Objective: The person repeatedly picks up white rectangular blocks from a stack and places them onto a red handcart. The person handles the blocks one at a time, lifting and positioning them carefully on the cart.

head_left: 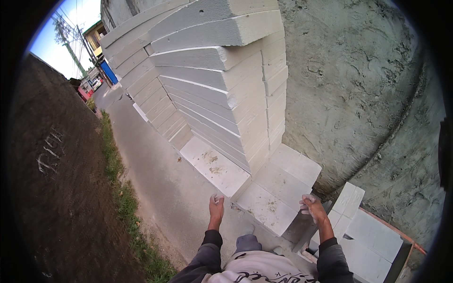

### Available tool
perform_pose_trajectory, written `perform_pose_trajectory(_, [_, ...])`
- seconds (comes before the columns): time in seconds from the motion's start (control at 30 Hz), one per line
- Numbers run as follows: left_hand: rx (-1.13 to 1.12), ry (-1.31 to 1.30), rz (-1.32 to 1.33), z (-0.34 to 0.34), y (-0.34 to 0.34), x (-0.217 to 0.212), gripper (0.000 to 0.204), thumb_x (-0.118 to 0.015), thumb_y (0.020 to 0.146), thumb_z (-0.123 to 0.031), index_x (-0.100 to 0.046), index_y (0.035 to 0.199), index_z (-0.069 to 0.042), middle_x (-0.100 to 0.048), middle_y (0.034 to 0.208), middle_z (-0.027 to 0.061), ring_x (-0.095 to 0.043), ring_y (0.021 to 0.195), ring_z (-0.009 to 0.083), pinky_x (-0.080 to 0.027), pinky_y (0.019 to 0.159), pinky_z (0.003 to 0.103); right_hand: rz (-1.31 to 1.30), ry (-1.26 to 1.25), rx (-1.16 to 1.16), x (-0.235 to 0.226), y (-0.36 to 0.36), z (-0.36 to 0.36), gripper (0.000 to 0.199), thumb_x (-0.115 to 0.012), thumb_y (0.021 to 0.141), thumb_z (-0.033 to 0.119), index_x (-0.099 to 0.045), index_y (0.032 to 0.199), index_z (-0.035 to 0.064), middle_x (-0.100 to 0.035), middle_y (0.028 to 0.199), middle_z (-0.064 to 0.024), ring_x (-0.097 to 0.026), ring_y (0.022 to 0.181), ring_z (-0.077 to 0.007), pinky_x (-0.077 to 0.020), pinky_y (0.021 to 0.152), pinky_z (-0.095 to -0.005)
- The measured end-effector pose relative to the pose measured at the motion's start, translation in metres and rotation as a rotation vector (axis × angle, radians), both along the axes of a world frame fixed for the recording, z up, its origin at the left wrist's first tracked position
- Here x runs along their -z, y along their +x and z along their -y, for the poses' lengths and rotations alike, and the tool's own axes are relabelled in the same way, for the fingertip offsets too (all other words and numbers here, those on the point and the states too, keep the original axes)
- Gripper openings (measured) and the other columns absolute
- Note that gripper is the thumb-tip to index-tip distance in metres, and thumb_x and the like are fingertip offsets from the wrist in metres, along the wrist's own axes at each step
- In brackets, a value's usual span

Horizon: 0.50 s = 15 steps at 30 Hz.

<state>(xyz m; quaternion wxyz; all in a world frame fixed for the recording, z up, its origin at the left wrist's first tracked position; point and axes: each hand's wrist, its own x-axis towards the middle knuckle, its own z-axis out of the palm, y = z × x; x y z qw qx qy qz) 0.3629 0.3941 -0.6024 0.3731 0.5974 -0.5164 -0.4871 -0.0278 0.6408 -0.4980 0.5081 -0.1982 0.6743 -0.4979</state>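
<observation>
While both hands' grips (pixel 216 207) (pixel 313 208) hang open, chalky rectangular blocks (pixel 267 207) (porous, white) lie below.

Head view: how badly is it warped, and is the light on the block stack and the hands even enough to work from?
Head view: strong fisheye, black corners, the block stack bows toward the rim. Soft, even daylight with no hard shadows or glare; only the sky at upper left is bright. The left hand and right hand are sharp enough, both empty-looking over the low blocks. The rendered wall shows clear texture.
</observation>
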Motion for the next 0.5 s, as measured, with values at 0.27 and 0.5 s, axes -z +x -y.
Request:
perform_pose_trajectory(0.27, [0.031, -0.957, -0.101, 0.140, -0.128, -0.326, 0.077, -0.059, 0.103, -0.041, -0.025, 0.157, 0.004, -0.031, 0.158, 0.0261, -0.033, 0.146, 0.0390, -0.030, 0.120, 0.049, -0.058, -0.575, -0.071, -0.291, -0.020, 0.201, 0.095, -0.060, 0.097, 0.063, -0.025, 0.159, 0.0000, -0.051, 0.138, -0.0270, -0.061, 0.112, -0.0317, -0.0581, 0.088, -0.0418])
perform_pose_trajectory(0.5, [0.060, -1.296, 0.087, 0.195, -0.228, -0.376, 0.110, -0.060, 0.093, -0.067, -0.006, 0.162, -0.001, -0.004, 0.164, 0.0351, -0.003, 0.154, 0.0512, -0.007, 0.122, 0.065, -0.335, -0.857, 0.175, -0.427, -0.021, 0.291, 0.118, -0.063, 0.088, 0.072, -0.010, 0.161, -0.0053, -0.018, 0.154, -0.0441, -0.028, 0.146, -0.0551, -0.0438, 0.109, -0.0629])
